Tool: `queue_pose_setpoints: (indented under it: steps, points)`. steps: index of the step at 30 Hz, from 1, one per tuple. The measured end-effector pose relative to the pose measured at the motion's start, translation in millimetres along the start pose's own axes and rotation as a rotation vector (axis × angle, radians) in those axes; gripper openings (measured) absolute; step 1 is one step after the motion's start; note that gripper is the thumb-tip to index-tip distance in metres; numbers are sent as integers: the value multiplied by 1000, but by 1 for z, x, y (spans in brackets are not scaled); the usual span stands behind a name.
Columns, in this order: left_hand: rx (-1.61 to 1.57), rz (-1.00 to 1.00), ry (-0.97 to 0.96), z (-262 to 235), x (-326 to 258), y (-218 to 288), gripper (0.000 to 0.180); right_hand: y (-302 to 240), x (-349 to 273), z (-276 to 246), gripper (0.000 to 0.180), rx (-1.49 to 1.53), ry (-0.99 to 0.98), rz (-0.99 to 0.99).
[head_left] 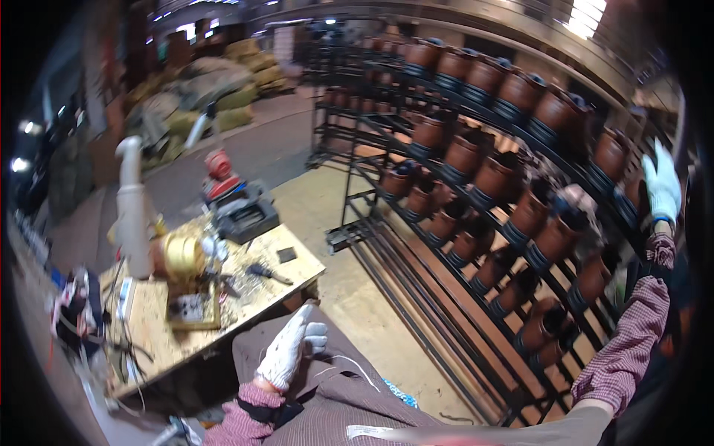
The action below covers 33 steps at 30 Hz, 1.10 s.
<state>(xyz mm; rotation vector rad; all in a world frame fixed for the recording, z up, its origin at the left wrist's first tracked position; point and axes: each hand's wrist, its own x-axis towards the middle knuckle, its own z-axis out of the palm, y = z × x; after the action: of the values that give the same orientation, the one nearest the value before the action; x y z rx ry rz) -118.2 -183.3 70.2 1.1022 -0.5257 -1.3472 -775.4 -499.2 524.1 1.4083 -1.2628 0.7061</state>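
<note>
Brown clay pots point(497, 177) fill the black metal rack point(416, 245) in slanted rows. Up at its far end, the gloved right hand point(661, 184) is raised with fingers spread, holding nothing. Gloved left hand point(291, 348) lies flat and loose beside the cluttered surface point(223, 297).

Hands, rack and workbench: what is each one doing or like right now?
left hand: gloved, open, resting flat on the lap, holding nothing.
right hand: gloved, raised to the rack's far right end; grip cannot be told.
metal rack: upright, its upper tiers loaded.
brown boots: set in rows on the rack, tilted.
workbench: cluttered with tools and a small machine.
</note>
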Motion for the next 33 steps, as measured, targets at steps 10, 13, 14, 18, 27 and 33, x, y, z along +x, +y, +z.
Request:
queue_pose_setpoints:
  steps: [10,13,14,18,27,33]
  points:
    - [-176,48,74,-6,-24,-4,65,-249,-79,-106,30,177,204,-86]
    - [-174,3,128,11,-26,5,59,-362,-152,-128,23,141,396,-361]
    - [-199,109,119,10,-28,4,63,-397,-182,-142,32,108,354,-303]
    - [-621,298,133,-9,-38,-9,82,-485,-166,-257,22,1249,-162,-885]
    - [-1374,430,-15,-149,-112,-101,97,-627,-258,-260,47,2358,-649,-1124]
    - [-1045,562,472,-172,-115,-47,79,-639,-277,-240,43,2021,-721,-858]
